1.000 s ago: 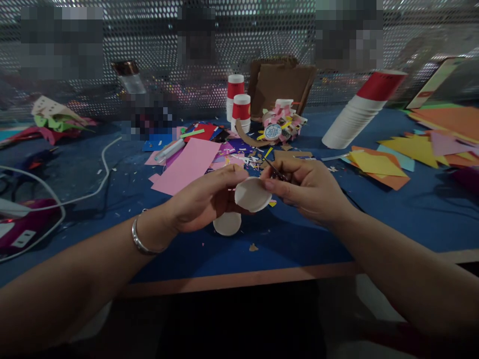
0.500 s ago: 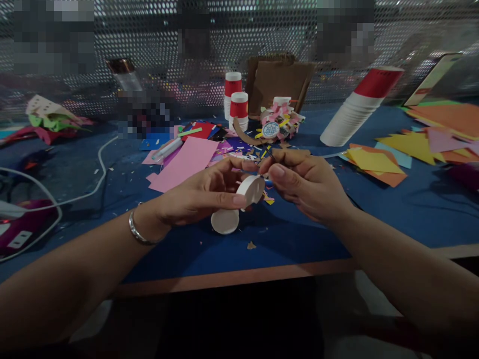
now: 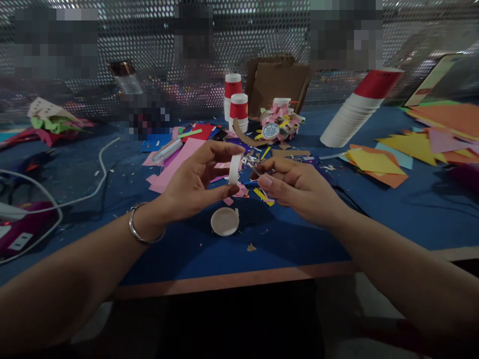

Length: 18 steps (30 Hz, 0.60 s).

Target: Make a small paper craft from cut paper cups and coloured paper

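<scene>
The shallow white piece [image 3: 234, 172] is held up edge-on over the near middle of the table, pinched by the left hand [image 3: 192, 187], index finger at its twelve o'clock edge and thumb at its six. It looks like paper or thin card, so it should weigh almost nothing; the curved rim is probably its stiffest part, while the flat face would likely dent or crease under a hard squeeze. A smooth coating might make it a little slippery, and a light hold on opposite points of the rim seems the safest. The right hand [image 3: 301, 187], at three o'clock from the piece and apart from it, has its thumb and fingers pressed together on a slim tool [image 3: 256, 171], too blurred to identify. Directly below the piece, near six o'clock, a round white disc [image 3: 224, 222] with a raised rim lies on the blue tabletop [image 3: 295, 249], which appears flat and firm. Loose paper scraps [image 3: 249, 159] litter it at one o'clock, a pink sheet [image 3: 164, 172] lies at nine, and red-and-white cups [image 3: 238, 112] stand at twelve. A leaning cup stack [image 3: 348, 117] is at two, and yellow paper [image 3: 374, 164] lies at three. Beyond everything, a perforated metal screen [image 3: 149, 37] closes off the far side of the dim room.
</scene>
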Each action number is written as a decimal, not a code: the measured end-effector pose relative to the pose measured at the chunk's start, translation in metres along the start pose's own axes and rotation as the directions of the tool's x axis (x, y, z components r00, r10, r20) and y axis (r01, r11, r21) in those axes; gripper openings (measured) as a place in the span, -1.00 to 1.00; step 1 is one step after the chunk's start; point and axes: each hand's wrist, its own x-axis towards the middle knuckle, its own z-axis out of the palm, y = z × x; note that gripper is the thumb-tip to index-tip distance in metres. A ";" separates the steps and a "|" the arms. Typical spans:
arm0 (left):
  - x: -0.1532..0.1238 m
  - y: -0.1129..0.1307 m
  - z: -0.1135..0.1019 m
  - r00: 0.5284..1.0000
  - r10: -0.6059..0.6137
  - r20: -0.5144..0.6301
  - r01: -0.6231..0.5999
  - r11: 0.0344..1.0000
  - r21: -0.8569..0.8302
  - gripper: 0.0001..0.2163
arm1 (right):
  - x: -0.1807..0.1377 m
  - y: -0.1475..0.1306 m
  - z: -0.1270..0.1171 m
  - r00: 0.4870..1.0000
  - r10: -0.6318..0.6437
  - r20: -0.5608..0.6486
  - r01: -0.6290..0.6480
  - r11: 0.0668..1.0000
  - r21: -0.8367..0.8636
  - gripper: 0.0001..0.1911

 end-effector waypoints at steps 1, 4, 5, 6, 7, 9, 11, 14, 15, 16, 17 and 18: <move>0.000 -0.001 0.000 1.000 0.020 -0.007 -0.020 0.999 0.029 -0.53 | 0.001 -0.001 0.000 1.000 -0.014 0.007 0.015 0.999 -0.052 -0.49; -0.002 -0.001 0.002 0.998 0.060 -0.014 -0.058 0.993 0.099 -0.53 | 0.002 -0.001 0.000 0.997 -0.079 0.025 0.082 0.986 -0.143 -0.50; -0.003 -0.001 0.002 0.998 0.062 -0.015 -0.060 0.992 0.110 -0.53 | 0.003 -0.001 -0.001 0.995 -0.095 0.026 0.098 0.983 -0.157 -0.50; -0.003 0.000 0.002 0.998 0.056 -0.019 -0.053 0.992 0.115 -0.53 | 0.003 -0.001 -0.001 0.994 -0.104 0.027 0.107 0.980 -0.168 -0.50; -0.003 0.001 0.003 0.999 0.045 -0.024 -0.042 0.992 0.117 -0.52 | 0.003 0.000 -0.001 0.994 -0.106 0.028 0.109 0.978 -0.178 -0.50; -0.002 0.000 0.002 0.999 0.022 -0.033 -0.018 0.993 0.118 -0.52 | 0.002 0.000 -0.002 0.994 -0.100 0.037 0.105 0.976 -0.191 -0.50; -0.001 -0.005 -0.001 0.999 0.042 -0.027 -0.038 0.991 0.127 -0.49 | 0.002 0.000 -0.002 0.994 -0.094 0.055 0.103 0.975 -0.194 -0.50; 0.001 -0.016 -0.005 0.986 0.164 0.022 -0.165 0.974 0.158 -0.42 | 0.002 -0.001 -0.002 0.991 -0.090 0.098 0.109 0.973 -0.203 -0.50; 0.001 -0.019 -0.006 0.978 0.202 0.045 -0.207 0.964 0.166 -0.41 | 0.002 -0.002 -0.002 0.990 -0.089 0.112 0.111 0.972 -0.208 -0.50; 0.001 -0.021 -0.006 0.975 0.215 0.049 -0.220 0.959 0.180 -0.42 | 0.002 -0.002 -0.002 0.989 -0.087 0.123 0.112 0.970 -0.214 -0.50; 0.000 -0.022 -0.006 0.977 0.205 0.051 -0.212 0.958 0.194 -0.44 | 0.002 -0.002 -0.002 0.987 -0.087 0.132 0.115 0.968 -0.222 -0.50; 0.000 -0.022 -0.006 0.980 0.194 0.050 -0.200 0.957 0.208 -0.46 | 0.002 -0.001 -0.002 0.987 -0.089 0.136 0.120 0.965 -0.231 -0.49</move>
